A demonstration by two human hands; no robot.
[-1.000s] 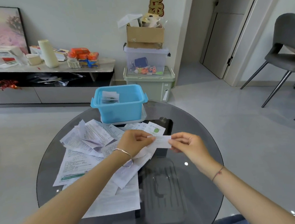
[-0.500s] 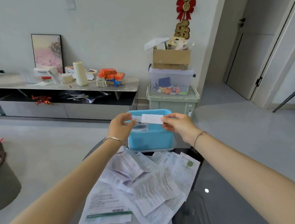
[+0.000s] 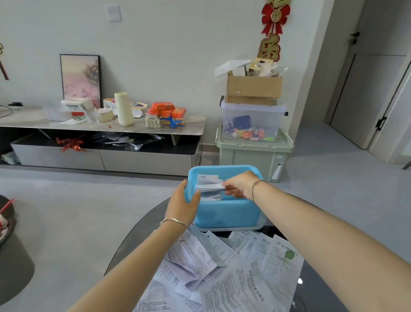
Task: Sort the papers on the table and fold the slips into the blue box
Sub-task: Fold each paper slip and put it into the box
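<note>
Blue box [image 3: 226, 215], on the table [image 3: 139, 237] beyond the loose papers [image 3: 234, 284], has my left hand [image 3: 182, 203] gripping its left rim and my right hand [image 3: 238, 184] pinching a folded slip [image 3: 209, 185] just inside, where a careless release could let the fold spring open.

The blue box [image 3: 226, 211] gripped by the left hand [image 3: 182, 203] is smooth plastic with a dull sheen, and the slips [image 3: 208, 184] pinched by the right hand [image 3: 238, 185] are thin white paper. Nearer than the hands, the papers [image 3: 234, 289] are thin, creased printed sheets on a dark, glossy glass bench [image 3: 318, 294]; a polished metal bangle [image 3: 174, 221] circles the left wrist.
</note>
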